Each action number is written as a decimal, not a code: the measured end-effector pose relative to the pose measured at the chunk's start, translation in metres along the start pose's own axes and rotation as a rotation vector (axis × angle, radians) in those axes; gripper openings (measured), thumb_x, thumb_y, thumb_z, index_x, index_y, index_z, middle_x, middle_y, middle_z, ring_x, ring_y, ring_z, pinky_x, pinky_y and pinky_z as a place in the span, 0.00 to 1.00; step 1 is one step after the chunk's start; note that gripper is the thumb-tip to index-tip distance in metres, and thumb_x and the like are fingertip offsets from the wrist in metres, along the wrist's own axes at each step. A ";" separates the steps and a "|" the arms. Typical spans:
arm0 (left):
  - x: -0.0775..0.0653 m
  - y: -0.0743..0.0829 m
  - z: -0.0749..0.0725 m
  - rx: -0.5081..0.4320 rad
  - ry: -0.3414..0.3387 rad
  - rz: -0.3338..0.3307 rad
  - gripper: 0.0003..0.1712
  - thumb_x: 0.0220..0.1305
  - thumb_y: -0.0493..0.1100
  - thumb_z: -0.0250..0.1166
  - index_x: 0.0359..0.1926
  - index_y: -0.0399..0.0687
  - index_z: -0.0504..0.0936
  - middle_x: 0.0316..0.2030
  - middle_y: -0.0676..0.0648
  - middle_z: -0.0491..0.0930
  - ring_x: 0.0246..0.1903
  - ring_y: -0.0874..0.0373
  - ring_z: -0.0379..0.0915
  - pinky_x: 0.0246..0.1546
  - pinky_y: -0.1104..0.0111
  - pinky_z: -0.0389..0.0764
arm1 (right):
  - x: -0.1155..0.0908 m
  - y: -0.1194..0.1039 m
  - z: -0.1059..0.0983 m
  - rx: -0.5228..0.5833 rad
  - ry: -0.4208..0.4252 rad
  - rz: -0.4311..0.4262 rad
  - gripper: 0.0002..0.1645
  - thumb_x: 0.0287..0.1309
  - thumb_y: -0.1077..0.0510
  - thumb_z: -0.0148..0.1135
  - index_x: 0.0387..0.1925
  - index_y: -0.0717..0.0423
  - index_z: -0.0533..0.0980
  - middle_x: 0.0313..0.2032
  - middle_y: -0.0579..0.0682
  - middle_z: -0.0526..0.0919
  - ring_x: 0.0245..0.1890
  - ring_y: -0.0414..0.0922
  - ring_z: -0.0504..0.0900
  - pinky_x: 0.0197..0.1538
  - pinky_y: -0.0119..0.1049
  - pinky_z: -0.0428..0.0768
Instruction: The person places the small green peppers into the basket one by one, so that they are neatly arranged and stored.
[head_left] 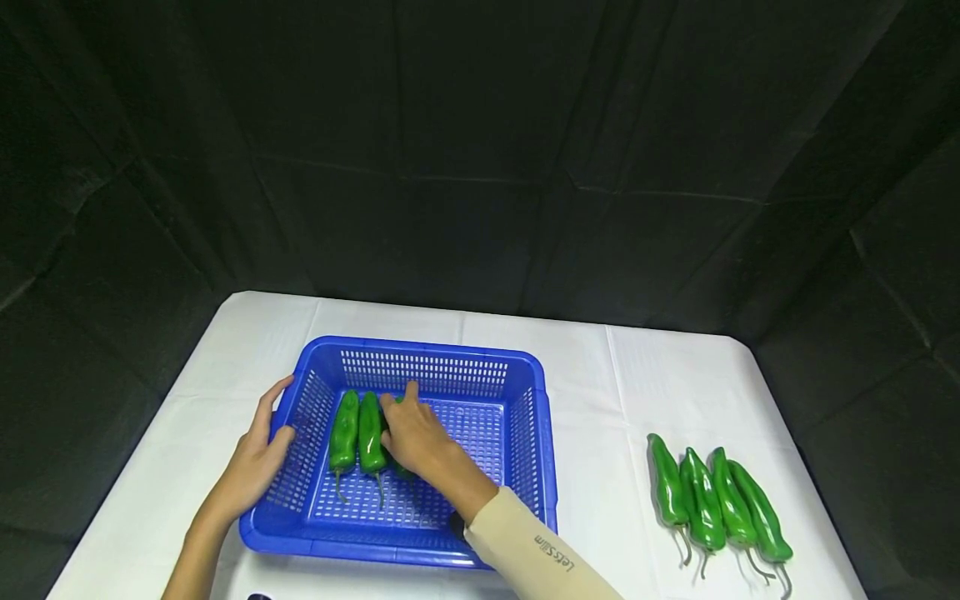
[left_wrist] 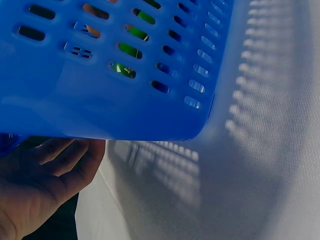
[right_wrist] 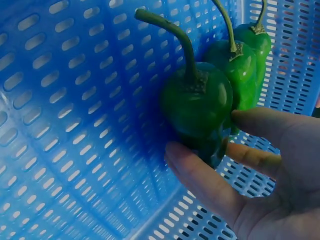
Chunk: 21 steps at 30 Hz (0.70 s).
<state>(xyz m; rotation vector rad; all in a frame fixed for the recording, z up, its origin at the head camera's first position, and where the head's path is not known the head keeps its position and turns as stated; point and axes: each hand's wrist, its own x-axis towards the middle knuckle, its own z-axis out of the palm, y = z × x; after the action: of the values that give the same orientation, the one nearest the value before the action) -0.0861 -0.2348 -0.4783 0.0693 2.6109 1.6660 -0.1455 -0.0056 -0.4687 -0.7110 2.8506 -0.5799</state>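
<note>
My left hand (head_left: pixel 251 467) grips the left rim of a blue plastic basket (head_left: pixel 390 556); in the left wrist view its fingers (left_wrist: pixel 82 162) curl up under the rim. Inside the basket, my right hand (head_left: pixel 420 437) holds a green chili pepper (right_wrist: pixel 197 102), thumb and fingers on either side of its body. The pepper's stem points toward the near wall, and the hand mostly covers it in the head view. To its left lie two more green peppers, one (head_left: pixel 371 433) close beside it and another (head_left: pixel 344 432) nearer the basket's left wall, side by side with stems toward me.
On the white-covered table (head_left: pixel 592 383), several green peppers (head_left: pixel 701 500) lie in a group to the right of the basket, stems toward me. Black cloth (head_left: pixel 480 167) hangs behind the table and along both sides. A small dark object (head_left: pixel 258 597) shows at the bottom edge.
</note>
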 end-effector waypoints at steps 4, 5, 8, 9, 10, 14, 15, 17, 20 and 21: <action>0.000 0.000 0.000 -0.001 -0.001 0.001 0.39 0.72 0.36 0.44 0.79 0.62 0.43 0.59 0.23 0.69 0.37 0.43 0.79 0.28 0.57 0.79 | -0.001 -0.001 -0.001 -0.007 0.015 0.004 0.23 0.60 0.60 0.67 0.56 0.60 0.75 0.50 0.69 0.71 0.21 0.49 0.78 0.21 0.33 0.75; 0.000 0.000 0.001 -0.001 -0.001 0.002 0.39 0.72 0.36 0.44 0.79 0.61 0.43 0.59 0.23 0.68 0.37 0.42 0.79 0.28 0.57 0.80 | -0.001 -0.001 -0.001 -0.007 0.015 0.012 0.24 0.60 0.60 0.67 0.57 0.60 0.75 0.51 0.69 0.71 0.21 0.49 0.78 0.21 0.33 0.75; 0.001 -0.001 0.000 0.002 -0.001 0.007 0.39 0.72 0.36 0.44 0.79 0.60 0.43 0.60 0.23 0.68 0.37 0.42 0.79 0.28 0.56 0.80 | -0.001 0.000 -0.002 -0.010 0.013 0.038 0.24 0.60 0.60 0.66 0.58 0.60 0.74 0.54 0.72 0.70 0.20 0.49 0.78 0.20 0.33 0.74; 0.001 -0.001 0.000 0.003 0.000 0.008 0.39 0.72 0.36 0.44 0.79 0.60 0.43 0.60 0.23 0.67 0.37 0.42 0.79 0.28 0.56 0.80 | -0.001 0.000 -0.003 -0.008 0.011 0.048 0.24 0.60 0.60 0.66 0.57 0.60 0.74 0.55 0.73 0.70 0.20 0.49 0.77 0.19 0.33 0.74; 0.001 -0.001 0.000 0.004 0.001 0.010 0.39 0.72 0.36 0.44 0.79 0.60 0.42 0.60 0.22 0.67 0.37 0.42 0.79 0.28 0.56 0.80 | -0.001 0.000 -0.003 -0.010 0.010 0.053 0.24 0.60 0.60 0.66 0.57 0.61 0.74 0.55 0.74 0.70 0.20 0.49 0.77 0.19 0.32 0.74; 0.001 -0.002 0.000 0.002 -0.002 0.012 0.39 0.73 0.36 0.44 0.79 0.61 0.42 0.60 0.22 0.67 0.36 0.42 0.79 0.27 0.57 0.80 | -0.001 0.000 -0.007 -0.001 0.015 0.063 0.23 0.61 0.60 0.65 0.57 0.61 0.74 0.55 0.73 0.70 0.19 0.48 0.76 0.18 0.31 0.73; 0.001 -0.002 0.000 -0.001 -0.002 0.010 0.39 0.73 0.36 0.44 0.79 0.61 0.42 0.60 0.22 0.67 0.36 0.42 0.79 0.27 0.57 0.80 | -0.001 0.000 -0.009 0.001 0.016 0.064 0.23 0.62 0.60 0.65 0.57 0.61 0.74 0.54 0.72 0.71 0.18 0.47 0.76 0.18 0.31 0.72; 0.000 -0.002 0.000 -0.005 -0.004 0.009 0.39 0.73 0.36 0.44 0.79 0.62 0.42 0.60 0.22 0.67 0.36 0.43 0.79 0.27 0.57 0.80 | -0.001 0.000 -0.013 0.008 0.016 0.067 0.25 0.63 0.59 0.63 0.60 0.61 0.73 0.56 0.73 0.71 0.18 0.48 0.76 0.18 0.31 0.73; -0.001 -0.002 0.000 -0.009 -0.005 0.009 0.39 0.73 0.36 0.43 0.79 0.62 0.42 0.59 0.22 0.68 0.36 0.43 0.79 0.27 0.57 0.80 | -0.002 -0.001 -0.022 0.000 0.027 0.063 0.26 0.63 0.58 0.63 0.62 0.60 0.74 0.57 0.74 0.71 0.21 0.50 0.79 0.22 0.34 0.77; -0.001 -0.001 0.000 -0.008 -0.004 0.009 0.39 0.73 0.36 0.43 0.79 0.62 0.42 0.59 0.23 0.68 0.36 0.43 0.79 0.27 0.57 0.80 | -0.003 -0.001 -0.026 -0.008 0.031 0.059 0.26 0.64 0.58 0.63 0.62 0.59 0.74 0.58 0.74 0.71 0.22 0.51 0.80 0.24 0.36 0.79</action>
<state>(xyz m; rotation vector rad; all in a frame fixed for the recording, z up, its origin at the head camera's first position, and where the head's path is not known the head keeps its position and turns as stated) -0.0853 -0.2356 -0.4795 0.0836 2.6046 1.6778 -0.1483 0.0034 -0.4444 -0.6217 2.8937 -0.5756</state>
